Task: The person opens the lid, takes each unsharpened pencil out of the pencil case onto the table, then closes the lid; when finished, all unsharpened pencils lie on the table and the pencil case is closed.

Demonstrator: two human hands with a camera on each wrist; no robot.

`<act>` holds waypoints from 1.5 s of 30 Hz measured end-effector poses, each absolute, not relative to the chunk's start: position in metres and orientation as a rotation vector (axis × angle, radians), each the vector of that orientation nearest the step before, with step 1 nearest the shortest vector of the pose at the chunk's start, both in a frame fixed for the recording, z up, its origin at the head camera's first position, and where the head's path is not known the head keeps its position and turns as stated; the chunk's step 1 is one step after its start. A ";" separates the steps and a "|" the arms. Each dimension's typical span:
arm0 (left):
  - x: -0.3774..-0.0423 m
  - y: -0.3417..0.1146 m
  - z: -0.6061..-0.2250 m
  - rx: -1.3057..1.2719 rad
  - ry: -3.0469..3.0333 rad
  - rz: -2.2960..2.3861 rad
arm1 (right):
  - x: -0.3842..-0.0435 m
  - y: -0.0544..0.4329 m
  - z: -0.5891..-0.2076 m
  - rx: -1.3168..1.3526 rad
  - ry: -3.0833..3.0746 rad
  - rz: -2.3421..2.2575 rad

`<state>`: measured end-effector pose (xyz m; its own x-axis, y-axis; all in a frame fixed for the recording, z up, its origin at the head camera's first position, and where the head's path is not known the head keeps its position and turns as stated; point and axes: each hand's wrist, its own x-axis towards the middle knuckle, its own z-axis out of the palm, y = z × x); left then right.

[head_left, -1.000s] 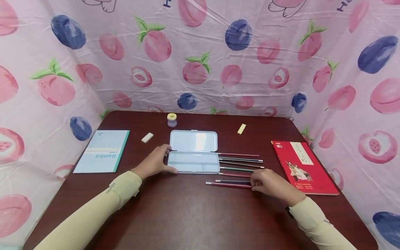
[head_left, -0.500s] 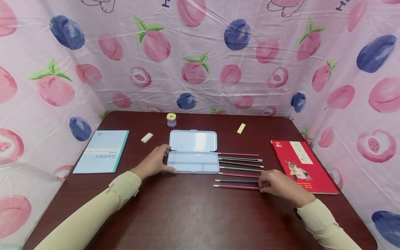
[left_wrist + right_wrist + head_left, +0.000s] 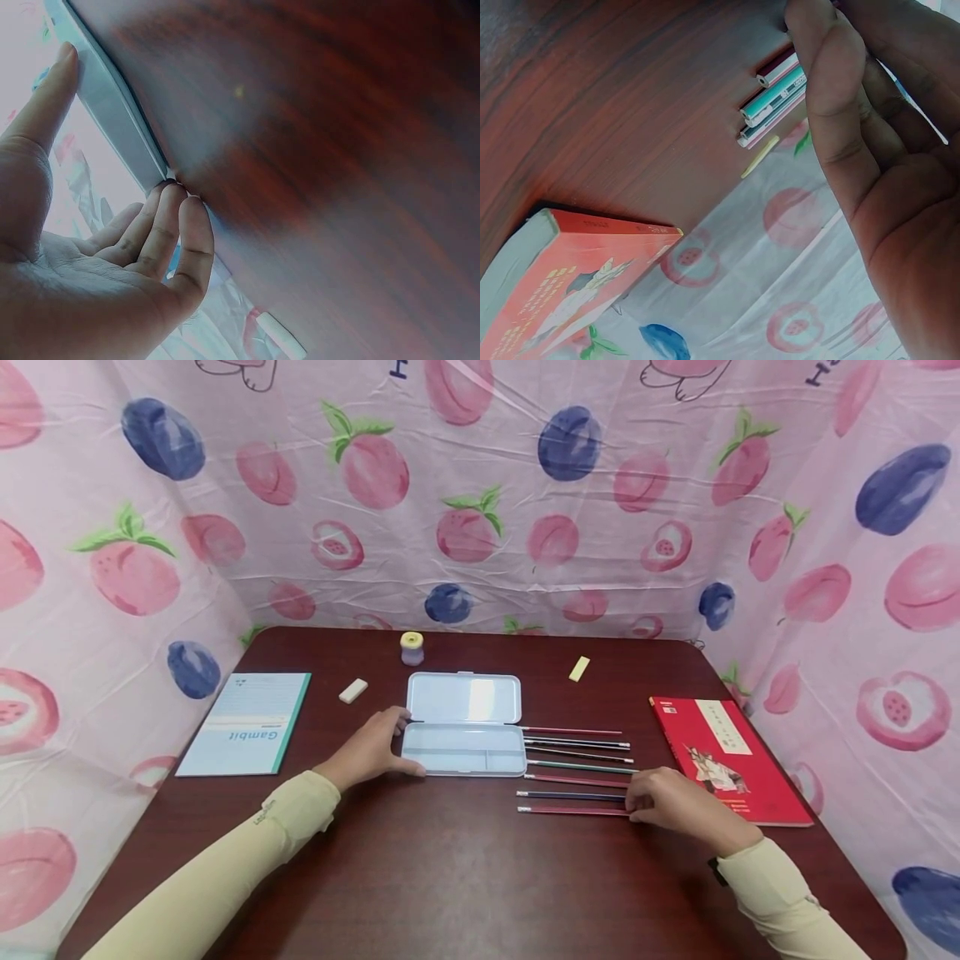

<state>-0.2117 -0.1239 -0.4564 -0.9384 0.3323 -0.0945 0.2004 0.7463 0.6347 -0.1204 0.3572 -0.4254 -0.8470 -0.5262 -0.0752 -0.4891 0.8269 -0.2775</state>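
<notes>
A light blue pencil case (image 3: 463,749) lies with its lid (image 3: 463,697) folded back. My left hand (image 3: 371,747) holds its left end, with the thumb along the front edge and the fingers at the back corner. In the left wrist view, the fingertips touch the case's edge. My right hand (image 3: 667,802) pinches the right end of a red pencil (image 3: 573,811), the one nearest me. The pinch itself is hidden in the right wrist view. Just behind it lies a dark blue pencil (image 3: 570,796), and a green pencil (image 3: 577,766) is among several others right of the case.
A blue notebook (image 3: 243,724) lies at the left and a red book (image 3: 727,760) at the right. A white eraser (image 3: 353,691), a yellow-topped pencil sharpener (image 3: 412,648) and a yellow eraser-like block (image 3: 579,668) sit toward the back. Printed curtains surround the table (image 3: 450,877).
My right hand has moved right, drawing the red pencil with it until its left end is about level with the dark blue pencil's. My left hand and the case have stayed put.
</notes>
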 end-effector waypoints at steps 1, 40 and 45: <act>-0.212 -0.124 -0.456 0.422 2.744 0.965 | -0.120 0.357 -0.425 -0.799 2.861 -0.372; -0.215 -0.127 -0.463 0.394 2.754 0.996 | -0.274 0.214 -0.425 -0.402 2.927 -0.916; -0.216 -0.124 -0.463 0.400 2.755 0.989 | -0.276 0.209 -0.426 -0.378 2.866 -0.950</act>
<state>-0.2159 -0.1242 -0.4630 -0.9463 0.3124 -0.0836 0.1879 0.7415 0.6442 -0.2760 0.2091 -0.4256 -0.9644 -0.2640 -0.0152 -0.2028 0.7750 -0.5986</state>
